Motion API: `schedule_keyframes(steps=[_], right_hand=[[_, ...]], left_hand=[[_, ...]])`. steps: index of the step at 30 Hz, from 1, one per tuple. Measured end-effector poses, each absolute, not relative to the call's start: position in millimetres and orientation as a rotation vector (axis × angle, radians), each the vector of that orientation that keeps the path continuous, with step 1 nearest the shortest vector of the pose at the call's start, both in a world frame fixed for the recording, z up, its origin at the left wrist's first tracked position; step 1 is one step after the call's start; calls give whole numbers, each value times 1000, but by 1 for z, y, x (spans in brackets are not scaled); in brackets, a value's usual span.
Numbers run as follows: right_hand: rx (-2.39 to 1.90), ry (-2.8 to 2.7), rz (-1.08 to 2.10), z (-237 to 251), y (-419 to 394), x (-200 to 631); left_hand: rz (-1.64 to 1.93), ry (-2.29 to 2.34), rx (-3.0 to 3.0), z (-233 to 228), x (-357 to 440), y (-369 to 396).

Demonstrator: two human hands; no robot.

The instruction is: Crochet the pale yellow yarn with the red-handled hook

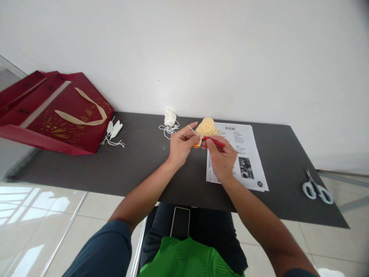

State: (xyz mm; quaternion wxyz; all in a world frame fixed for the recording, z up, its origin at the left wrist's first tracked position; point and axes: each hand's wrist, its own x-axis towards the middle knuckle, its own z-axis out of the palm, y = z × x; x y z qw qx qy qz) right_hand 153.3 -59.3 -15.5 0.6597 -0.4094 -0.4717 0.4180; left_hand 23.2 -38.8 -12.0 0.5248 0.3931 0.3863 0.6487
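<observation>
Both forearms reach in from the near edge and meet above the middle of the dark worktop (pixel 129 169), wrists raised. Left hand (pixel 180 144): palm turned inward, grip closed in a pinch of thumb and fingers on a small orange crochet piece (pixel 197 144), index finger stretched out toward the right with a thin strand of yarn (pixel 192 130) running over it. Right hand (pixel 220 157): knuckles up, grip closed around the red crochet hook (pixel 216 142), held like a pen, its metal shank sticking out to the right; the hook's working end sits at the orange piece, just beside the left fingertips. A pale yellow yarn ball (pixel 206 127) lies just beyond the hands, at the far left corner of a printed sheet (pixel 248 154). A white yarn tangle (pixel 169 121) lies near the far edge, left of the hands. Scissors (pixel 315 187) lie at the right end, well apart. Red gift bag (pixel 54 109) lies flat at the far left, small white pieces (pixel 113 130) just beside it. A phone (pixel 180 222) rests on the person's lap.
</observation>
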Motion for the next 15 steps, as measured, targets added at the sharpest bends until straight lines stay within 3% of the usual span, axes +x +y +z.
schedule_keyframes(steps=[8,15], right_hand=[[-833,-1436,596,-23,-67,158],[-816,-1125,999,-23,-58,155]], left_hand=[[1464,812,645,-7,21,-37],[1430,732,560,-1,20,-38]])
